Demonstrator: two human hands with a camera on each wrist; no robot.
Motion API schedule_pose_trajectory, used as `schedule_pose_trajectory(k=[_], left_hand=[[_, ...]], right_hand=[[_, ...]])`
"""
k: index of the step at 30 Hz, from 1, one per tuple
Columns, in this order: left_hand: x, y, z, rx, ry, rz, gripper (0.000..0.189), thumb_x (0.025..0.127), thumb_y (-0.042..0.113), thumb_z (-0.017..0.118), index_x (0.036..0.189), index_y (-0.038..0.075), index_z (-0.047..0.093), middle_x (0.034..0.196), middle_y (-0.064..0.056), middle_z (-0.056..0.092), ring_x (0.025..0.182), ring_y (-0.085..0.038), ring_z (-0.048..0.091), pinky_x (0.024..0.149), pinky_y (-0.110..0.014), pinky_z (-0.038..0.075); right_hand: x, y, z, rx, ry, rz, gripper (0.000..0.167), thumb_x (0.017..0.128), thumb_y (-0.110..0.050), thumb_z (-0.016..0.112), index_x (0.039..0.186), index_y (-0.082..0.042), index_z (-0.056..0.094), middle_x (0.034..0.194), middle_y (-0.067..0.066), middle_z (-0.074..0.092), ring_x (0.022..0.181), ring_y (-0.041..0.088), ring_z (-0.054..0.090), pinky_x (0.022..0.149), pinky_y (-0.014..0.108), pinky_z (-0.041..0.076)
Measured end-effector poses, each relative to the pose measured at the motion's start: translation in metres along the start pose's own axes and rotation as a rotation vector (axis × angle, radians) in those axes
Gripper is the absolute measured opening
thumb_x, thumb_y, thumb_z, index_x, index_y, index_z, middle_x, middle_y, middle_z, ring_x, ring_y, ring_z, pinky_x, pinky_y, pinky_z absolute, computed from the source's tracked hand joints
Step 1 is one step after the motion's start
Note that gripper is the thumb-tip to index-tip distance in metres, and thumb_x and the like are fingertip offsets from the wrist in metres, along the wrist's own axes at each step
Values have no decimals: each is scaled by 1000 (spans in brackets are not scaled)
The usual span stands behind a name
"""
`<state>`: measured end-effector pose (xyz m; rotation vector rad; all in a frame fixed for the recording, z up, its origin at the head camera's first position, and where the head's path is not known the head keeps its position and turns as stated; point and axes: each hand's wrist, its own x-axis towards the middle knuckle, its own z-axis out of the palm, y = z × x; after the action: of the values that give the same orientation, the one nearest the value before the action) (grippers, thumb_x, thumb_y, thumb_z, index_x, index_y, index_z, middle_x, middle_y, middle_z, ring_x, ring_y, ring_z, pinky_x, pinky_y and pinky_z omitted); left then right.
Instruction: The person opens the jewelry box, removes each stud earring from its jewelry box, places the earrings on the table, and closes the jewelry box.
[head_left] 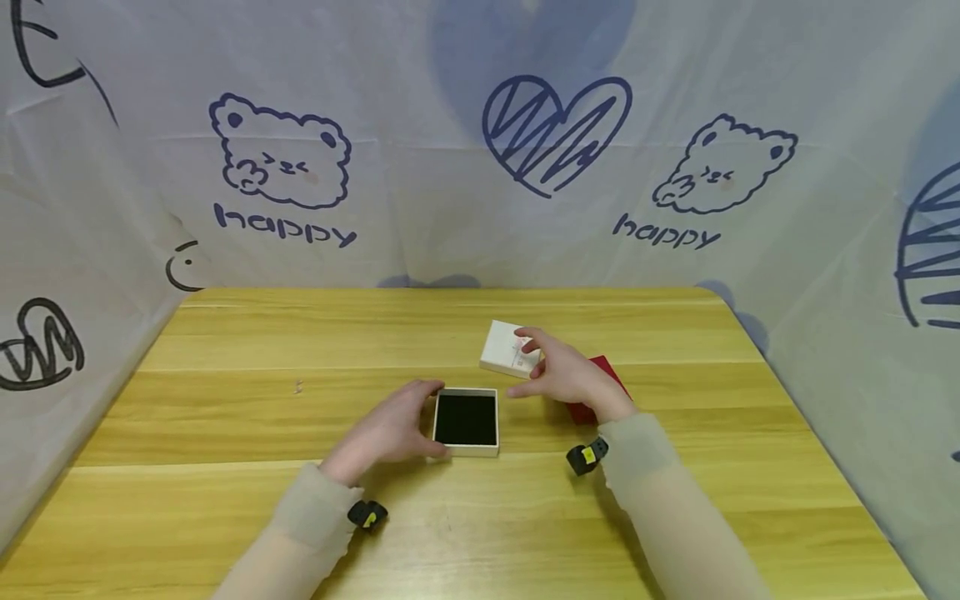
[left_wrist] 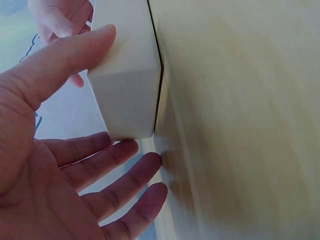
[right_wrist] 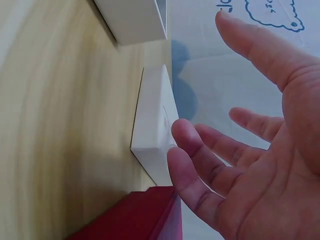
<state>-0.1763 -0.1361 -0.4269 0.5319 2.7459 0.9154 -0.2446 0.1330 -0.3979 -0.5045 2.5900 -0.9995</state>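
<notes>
An open, shallow white box (head_left: pixel 467 422) with a black inside sits on the table. My left hand (head_left: pixel 393 423) spans its left side, thumb at the near corner and fingers at the far corner. The left wrist view shows that thumb against the white wall (left_wrist: pixel 125 95), with fingertips at the box's other edge. My right hand (head_left: pixel 558 369) hovers to the right of the box with fingers spread and nothing held. Beneath its fingers lies a flat white box (head_left: pixel 501 348) with small print on top. A red box-like thing (head_left: pixel 604 371) is partly hidden under the right wrist.
The wooden table (head_left: pixel 225 417) ends at a back edge against a white cloth (head_left: pixel 420 167) printed with bears and hearts. A tiny pale scrap (head_left: pixel 298 387) lies on the left of the table. Each sleeve has a small black-and-yellow device at the wrist.
</notes>
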Motion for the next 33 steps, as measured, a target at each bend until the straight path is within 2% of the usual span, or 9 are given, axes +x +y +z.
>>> schedule_pose_trajectory(k=[9, 16, 23, 33], left_hand=[[1, 0, 2, 0, 11, -12, 95, 66, 28, 92, 143, -1, 44, 137, -16, 52, 123, -31, 51, 105, -45, 38], [0, 0, 4, -11, 22, -28, 95, 66, 28, 92, 143, -1, 45, 135, -16, 53, 121, -32, 52, 104, -46, 39], [-1, -2, 5, -25, 33, -23, 94, 65, 27, 92, 142, -1, 45, 137, -16, 52, 122, -32, 52, 104, -46, 39], [-2, -1, 6, -30, 41, -29, 94, 65, 26, 93, 142, 0, 46, 137, -16, 52, 122, -32, 52, 104, -46, 38]], right_hand=[[10, 4, -8, -53, 15, -14, 93, 77, -27, 86, 151, -8, 33, 137, 19, 49, 94, 27, 55, 84, 38, 45], [16, 6, -11, -33, 42, -7, 89, 77, -22, 86, 149, -8, 35, 139, 20, 48, 114, 37, 51, 98, 47, 42], [25, 13, -10, -91, 63, 23, 90, 76, -23, 86, 149, -6, 37, 143, 20, 45, 125, 36, 45, 107, 51, 34], [36, 17, -12, -191, 34, 88, 95, 74, -23, 88, 150, -4, 34, 147, 21, 40, 131, 36, 40, 109, 52, 30]])
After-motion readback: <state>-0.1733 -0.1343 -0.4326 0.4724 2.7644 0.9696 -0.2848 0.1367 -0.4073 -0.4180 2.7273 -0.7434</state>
